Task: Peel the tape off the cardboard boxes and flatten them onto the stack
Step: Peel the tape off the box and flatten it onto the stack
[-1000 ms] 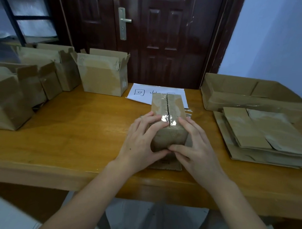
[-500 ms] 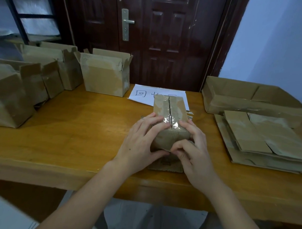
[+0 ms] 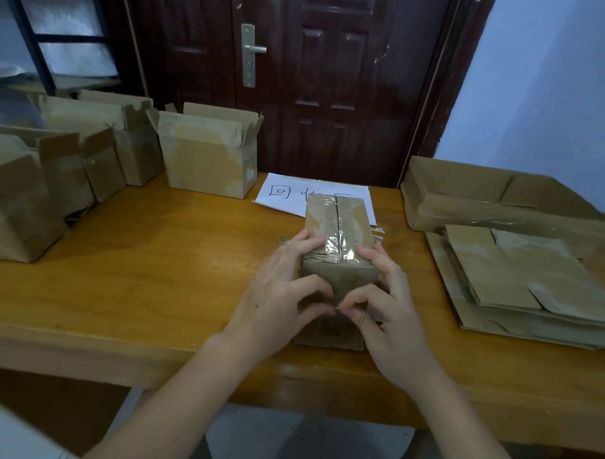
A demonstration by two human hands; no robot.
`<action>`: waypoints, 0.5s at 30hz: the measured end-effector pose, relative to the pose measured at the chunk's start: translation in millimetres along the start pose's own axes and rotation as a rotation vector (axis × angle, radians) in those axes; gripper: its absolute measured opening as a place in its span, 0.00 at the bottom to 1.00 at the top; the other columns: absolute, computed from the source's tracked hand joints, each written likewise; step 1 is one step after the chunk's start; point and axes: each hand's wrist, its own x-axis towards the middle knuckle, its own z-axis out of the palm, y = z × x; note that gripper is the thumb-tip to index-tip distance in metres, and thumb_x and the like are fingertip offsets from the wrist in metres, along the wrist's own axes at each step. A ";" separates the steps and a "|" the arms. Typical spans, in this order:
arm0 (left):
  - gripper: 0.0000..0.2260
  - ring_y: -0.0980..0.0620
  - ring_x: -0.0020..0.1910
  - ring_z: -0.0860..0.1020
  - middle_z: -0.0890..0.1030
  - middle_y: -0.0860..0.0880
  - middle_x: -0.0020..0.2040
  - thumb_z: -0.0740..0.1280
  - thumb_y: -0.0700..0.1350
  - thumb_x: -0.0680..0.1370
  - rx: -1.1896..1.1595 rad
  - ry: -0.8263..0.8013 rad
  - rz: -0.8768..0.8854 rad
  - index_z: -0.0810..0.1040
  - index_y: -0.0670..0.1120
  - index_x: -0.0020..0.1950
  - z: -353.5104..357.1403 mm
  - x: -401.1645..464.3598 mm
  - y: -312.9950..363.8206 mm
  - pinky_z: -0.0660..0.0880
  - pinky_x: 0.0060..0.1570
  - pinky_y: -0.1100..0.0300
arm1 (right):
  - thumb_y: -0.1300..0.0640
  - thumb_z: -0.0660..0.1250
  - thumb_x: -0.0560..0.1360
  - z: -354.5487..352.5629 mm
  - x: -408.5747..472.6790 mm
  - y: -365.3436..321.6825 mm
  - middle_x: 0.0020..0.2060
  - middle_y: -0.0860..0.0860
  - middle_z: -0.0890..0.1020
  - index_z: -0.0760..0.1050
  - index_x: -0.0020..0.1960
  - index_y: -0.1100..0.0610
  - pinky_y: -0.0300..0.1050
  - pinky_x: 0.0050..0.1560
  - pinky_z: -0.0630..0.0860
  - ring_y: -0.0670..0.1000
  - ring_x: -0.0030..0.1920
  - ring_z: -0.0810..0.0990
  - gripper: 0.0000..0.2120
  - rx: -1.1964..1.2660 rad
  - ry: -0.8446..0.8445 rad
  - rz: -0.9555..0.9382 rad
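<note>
We hold the taped box [image 3: 340, 244] on the wooden table [image 3: 149, 268], just in front of the white paper sheet [image 3: 288, 194]. Our left hand [image 3: 278, 297] and right hand [image 3: 390, 318] grip its near end, thumbs pinching at the clear tape [image 3: 338, 237]. The flattened stack [image 3: 518, 285] lies right of the box.
</note>
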 end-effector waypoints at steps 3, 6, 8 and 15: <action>0.06 0.43 0.80 0.63 0.72 0.44 0.75 0.77 0.48 0.73 -0.016 0.067 -0.027 0.84 0.49 0.46 4.3 3.5 3.4 0.69 0.71 0.36 | 0.64 0.74 0.74 -5.3 -0.1 -1.1 0.76 0.45 0.64 0.83 0.45 0.51 0.64 0.76 0.62 0.50 0.81 0.52 0.08 0.019 -0.037 0.010; 0.05 0.43 0.79 0.63 0.73 0.44 0.74 0.77 0.47 0.73 -0.029 0.098 -0.040 0.83 0.49 0.44 6.0 5.4 6.6 0.69 0.71 0.35 | 0.62 0.75 0.73 -11.6 0.7 -4.0 0.77 0.41 0.64 0.82 0.49 0.48 0.63 0.77 0.60 0.48 0.81 0.52 0.11 0.006 -0.073 0.028; 0.04 0.42 0.79 0.64 0.73 0.42 0.74 0.76 0.47 0.74 -0.025 0.102 -0.017 0.83 0.49 0.45 6.1 4.0 7.2 0.71 0.69 0.33 | 0.56 0.72 0.72 -15.4 1.2 -5.8 0.76 0.39 0.64 0.80 0.53 0.45 0.61 0.77 0.59 0.46 0.81 0.52 0.11 0.018 -0.085 0.036; 0.03 0.39 0.79 0.64 0.71 0.41 0.76 0.73 0.47 0.77 0.019 0.088 0.029 0.82 0.49 0.46 3.5 -1.5 4.1 0.74 0.66 0.32 | 0.55 0.76 0.71 -5.7 9.8 -5.2 0.68 0.44 0.76 0.86 0.43 0.51 0.43 0.74 0.65 0.46 0.75 0.65 0.01 -0.127 0.129 -0.018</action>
